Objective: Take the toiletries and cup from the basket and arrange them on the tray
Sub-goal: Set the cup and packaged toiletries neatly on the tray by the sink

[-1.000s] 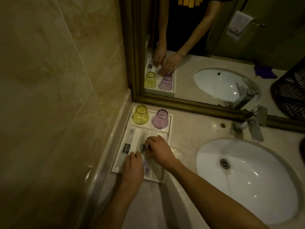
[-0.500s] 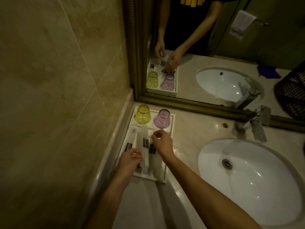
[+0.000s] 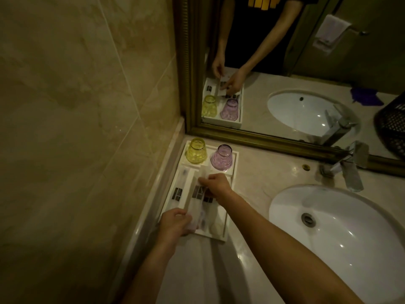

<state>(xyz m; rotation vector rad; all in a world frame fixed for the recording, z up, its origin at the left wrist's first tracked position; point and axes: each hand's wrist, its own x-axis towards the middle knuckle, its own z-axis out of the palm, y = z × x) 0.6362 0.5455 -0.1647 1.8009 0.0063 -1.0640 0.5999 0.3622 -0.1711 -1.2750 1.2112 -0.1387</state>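
Marble-look counter [image 3: 258, 178], glossy; oval white sink [image 3: 350, 233] set in it. White rectangular tray [image 3: 235, 163] in the corner by the wall. At its far end, yellow cup [image 3: 196, 151] and pink cup [image 3: 221, 157], ribbed glass, both upside down. Right hand [image 3: 217, 185] and left hand [image 3: 175, 223] each pinch an end of a translucent sachet [image 3: 197, 205] (contents blurred) over the tray; another sachet [image 3: 180, 189] lies flat beside it

Both hands low at the near left, arms reaching forward.

The left hand [image 3: 175, 222] lies nearer, knuckles up, fingers curled and pinched shut. The right hand [image 3: 217, 185] reaches farther, its bare forearm stretching in from the near right, fingertips pinched together and pointing left.
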